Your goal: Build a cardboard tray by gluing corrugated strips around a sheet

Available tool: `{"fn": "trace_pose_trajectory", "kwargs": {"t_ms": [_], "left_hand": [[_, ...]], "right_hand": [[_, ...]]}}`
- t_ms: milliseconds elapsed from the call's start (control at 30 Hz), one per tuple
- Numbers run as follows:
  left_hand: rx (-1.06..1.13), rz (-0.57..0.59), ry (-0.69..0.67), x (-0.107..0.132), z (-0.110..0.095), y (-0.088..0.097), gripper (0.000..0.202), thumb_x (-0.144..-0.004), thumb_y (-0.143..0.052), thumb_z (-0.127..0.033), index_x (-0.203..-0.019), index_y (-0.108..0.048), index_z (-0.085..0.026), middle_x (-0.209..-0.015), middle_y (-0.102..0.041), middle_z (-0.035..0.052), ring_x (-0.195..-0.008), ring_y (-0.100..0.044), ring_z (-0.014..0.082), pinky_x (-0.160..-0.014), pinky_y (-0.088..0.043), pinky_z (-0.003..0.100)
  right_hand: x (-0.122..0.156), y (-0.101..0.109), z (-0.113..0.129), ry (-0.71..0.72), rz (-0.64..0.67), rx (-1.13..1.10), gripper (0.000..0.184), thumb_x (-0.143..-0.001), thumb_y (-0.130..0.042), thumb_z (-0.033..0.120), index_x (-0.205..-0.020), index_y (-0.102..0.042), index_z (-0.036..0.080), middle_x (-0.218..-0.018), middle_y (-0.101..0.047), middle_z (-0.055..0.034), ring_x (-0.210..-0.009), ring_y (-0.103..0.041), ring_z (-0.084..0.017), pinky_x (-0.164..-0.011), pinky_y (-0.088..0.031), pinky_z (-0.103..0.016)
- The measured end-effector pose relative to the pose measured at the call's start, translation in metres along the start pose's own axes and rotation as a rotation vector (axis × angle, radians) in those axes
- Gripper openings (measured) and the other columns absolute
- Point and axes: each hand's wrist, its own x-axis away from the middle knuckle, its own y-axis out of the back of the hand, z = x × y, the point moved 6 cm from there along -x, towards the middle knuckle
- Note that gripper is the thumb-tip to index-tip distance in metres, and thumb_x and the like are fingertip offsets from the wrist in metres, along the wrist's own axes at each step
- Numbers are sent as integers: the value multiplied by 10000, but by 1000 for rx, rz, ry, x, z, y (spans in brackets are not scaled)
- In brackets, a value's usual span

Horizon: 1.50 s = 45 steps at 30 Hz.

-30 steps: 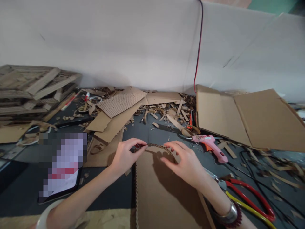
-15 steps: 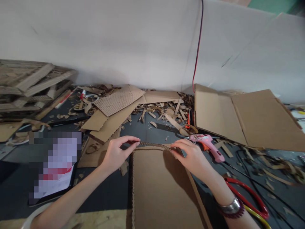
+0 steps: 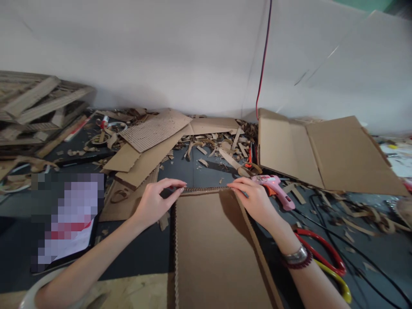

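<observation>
Left grip (image 3: 157,205), right grip (image 3: 254,201) — holding a corrugated cardboard strip (image 3: 204,189).

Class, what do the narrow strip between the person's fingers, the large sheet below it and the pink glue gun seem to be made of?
The strip looks like corrugated cardboard, its fluted edge showing. The sheet seems matte brown cardboard, with a ridged cut edge. The glue gun looks like glossy pink plastic.

the corrugated strip (image 3: 206,189) now lies straight, no longer arched, along the cardboard sheet (image 3: 219,253). the left hand (image 3: 157,204) and right hand (image 3: 252,199) sit wider apart, seemingly at its ends.
</observation>
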Motion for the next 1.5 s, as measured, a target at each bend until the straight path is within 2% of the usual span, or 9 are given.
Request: {"fn": "trace_pose_trajectory", "kwargs": {"t_ms": [267, 700, 900, 1167, 1500], "left_hand": [[-69, 54, -9, -2, 4, -4, 141, -749, -576, -285, -804, -674, -199, -808, -707, 25, -750, -645, 169, -734, -484, 274], [-78, 70, 87, -6, 9, -2, 161, -710, -594, -322, -801, -652, -203, -766, -729, 17, -750, -672, 198, -747, -503, 304], [-72, 72, 74, -7, 7, -2, 139, -700, -595, -316, -763, -658, -209, -720, -731, 10, -707, -680, 200, -716, -525, 299], [-56, 98, 93, -5, 10, -4, 122, -710, -594, -294, -765, -653, -203, -760, -727, 12, -740, -677, 191, -733, -516, 277], [-90, 81, 49, -4, 5, -3, 109, -718, -578, -283, -725, -655, -206, -736, -718, 13, -704, -664, 179, -707, -517, 274]], "right_hand": [[-2, 0, -2, 21, -26, 34, 203, -819, -465, 83, -848, -662, 121, -835, -642, -89, -752, -598, -181, -710, -497, -314], [0, -5, -2, 77, -1, 57, 270, -833, -407, 52, -876, -652, 157, -849, -621, -71, -792, -565, -180, -730, -487, -325], [0, -5, -2, 88, -1, 61, 285, -847, -391, 64, -870, -655, 169, -848, -624, -71, -788, -557, -182, -731, -488, -347], [1, -5, 0, 109, 4, 65, 283, -840, -393, 45, -872, -659, 136, -845, -623, -85, -793, -552, -184, -728, -490, -337], [2, -9, -2, 118, 11, 86, 301, -836, -382, 41, -876, -657, 157, -848, -624, -74, -800, -550, -183, -729, -489, -346]]}}
